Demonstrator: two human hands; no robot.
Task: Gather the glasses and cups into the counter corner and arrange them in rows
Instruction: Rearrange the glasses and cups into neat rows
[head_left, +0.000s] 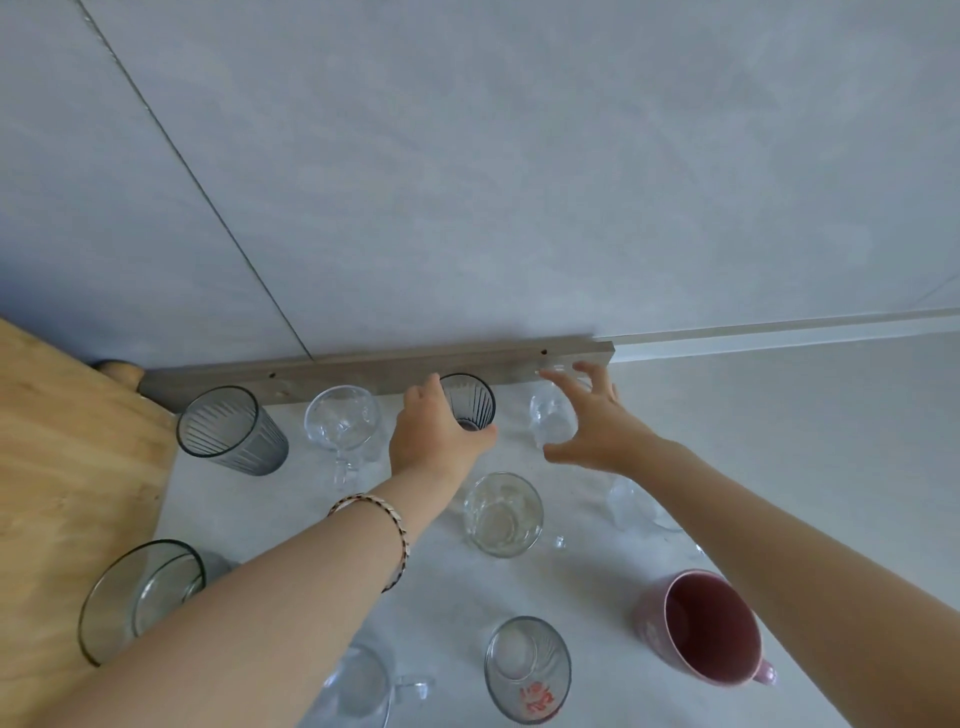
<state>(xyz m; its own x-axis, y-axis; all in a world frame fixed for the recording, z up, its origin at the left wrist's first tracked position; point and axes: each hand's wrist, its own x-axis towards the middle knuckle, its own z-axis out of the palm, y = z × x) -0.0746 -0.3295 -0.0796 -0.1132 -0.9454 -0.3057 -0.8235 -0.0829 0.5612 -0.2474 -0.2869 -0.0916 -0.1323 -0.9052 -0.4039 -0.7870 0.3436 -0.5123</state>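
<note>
The left hand (434, 434) is wrapped around a dark ribbed glass (470, 402) standing against the grey strip (374, 371) at the back of the table (779, 441). The right hand (592, 423) hovers with fingers spread wide over a clear glass (550, 421), seemingly not touching it. A pink mug (701, 629) sits near the front.

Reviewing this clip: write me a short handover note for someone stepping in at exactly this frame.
Left hand: wrapped around the ribbed grey tumbler at the back rail.
Right hand: open, fingers spread over a clear glass, not gripping.
Done: back row started, with another grey tumbler and a clear mug.
Left: clear glass, pink mug, red-printed glass and the near-left glasses are scattered; row them up.
</note>
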